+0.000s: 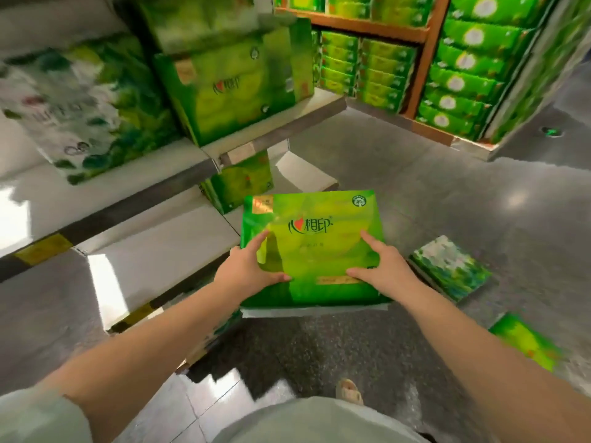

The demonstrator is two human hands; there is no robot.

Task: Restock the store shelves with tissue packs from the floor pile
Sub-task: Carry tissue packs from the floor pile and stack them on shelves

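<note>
A large green tissue pack [315,238] is held flat in front of me above the floor. My left hand [248,271] grips its near left edge, thumb on top. At the near right edge my right hand [382,266] grips it the same way, forefinger stretched over the top face. Two more packs lie on the floor to the right: a white-and-green one [451,266] and a green one [524,343]. The grey shelf [192,164] to the left carries an upright green pack [236,91] and a white floral pack [83,113].
A lower shelf board [160,247] juts out below left, with yellow-black edge tape. A green pack [243,183] stands under the upper shelf. Orange-framed racks [422,68] full of green packs fill the back right. My foot [350,391] stands on the grey floor.
</note>
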